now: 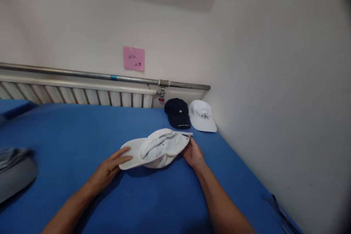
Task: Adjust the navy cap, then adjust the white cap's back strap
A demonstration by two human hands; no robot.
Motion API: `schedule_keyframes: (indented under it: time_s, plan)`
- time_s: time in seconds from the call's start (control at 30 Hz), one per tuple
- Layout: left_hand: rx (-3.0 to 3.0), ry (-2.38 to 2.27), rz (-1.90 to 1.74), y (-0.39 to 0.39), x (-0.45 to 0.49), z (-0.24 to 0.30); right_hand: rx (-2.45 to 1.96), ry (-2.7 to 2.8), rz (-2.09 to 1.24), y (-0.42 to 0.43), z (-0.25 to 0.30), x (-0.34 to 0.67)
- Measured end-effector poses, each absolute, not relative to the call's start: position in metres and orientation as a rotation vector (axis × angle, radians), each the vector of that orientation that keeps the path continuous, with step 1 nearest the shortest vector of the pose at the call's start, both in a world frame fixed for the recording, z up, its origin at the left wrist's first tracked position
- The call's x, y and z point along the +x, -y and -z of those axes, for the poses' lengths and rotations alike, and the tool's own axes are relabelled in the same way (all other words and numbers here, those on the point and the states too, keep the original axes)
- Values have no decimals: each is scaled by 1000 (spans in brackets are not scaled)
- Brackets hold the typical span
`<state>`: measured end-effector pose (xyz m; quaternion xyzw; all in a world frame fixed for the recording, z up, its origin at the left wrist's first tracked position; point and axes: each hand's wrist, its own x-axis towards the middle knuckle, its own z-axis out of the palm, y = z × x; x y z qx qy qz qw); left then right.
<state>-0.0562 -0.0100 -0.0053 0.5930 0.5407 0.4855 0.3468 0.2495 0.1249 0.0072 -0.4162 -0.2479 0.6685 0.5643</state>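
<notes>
A white baseball cap [164, 148] is held tilted just over the blue surface, its inside facing up toward me. My left hand [112, 164] grips the brim at the left, fingers on top and the thumb hidden beneath. At the back edge of the cap, near its strap, my right hand [193, 152] is closed on the fabric; some of its fingers are hidden by the cap. Behind it, a black cap [177, 112] and another white cap [202, 115] with dark "CK" lettering sit side by side in the corner.
The blue surface [82, 135] meets walls at the back and right. A radiator [104, 98] and metal pipe [68, 72] run along the back. A grey cap [16, 175] lies at the left edge. Dark thin items [282, 212] lie at lower right. A pink note [134, 58] hangs on the wall.
</notes>
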Motion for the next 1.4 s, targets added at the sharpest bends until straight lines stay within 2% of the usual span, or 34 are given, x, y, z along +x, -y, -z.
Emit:
schedule_keyframes:
  time_s: [0.2,0.43,0.63,0.83,1.03,1.27,1.4]
  plan:
    - [1520,-1458,-1203,15,-51,11,-923,599,-1645,-128,-2,251]
    - [1455,-1490,-1329,27,-33,-2,-898,721,-1587,-127,1,253]
    - [1076,-1539,-1372,21,-46,-10,-892,887,-1706,-119,-6,256]
    - [735,-1355,-1654,15,-45,-19,-899,914,-1798,-116,-6,258]
    - [843,-1722,-1276,23,-42,-22,-914,737,-1698,-113,1,253]
    - [709,-1465,-1127,37,-32,-26,-902,556,-1567,-103,8,260]
    - [580,-1348,-1390,29,-35,-27,-889,574,-1635,-79,4,254]
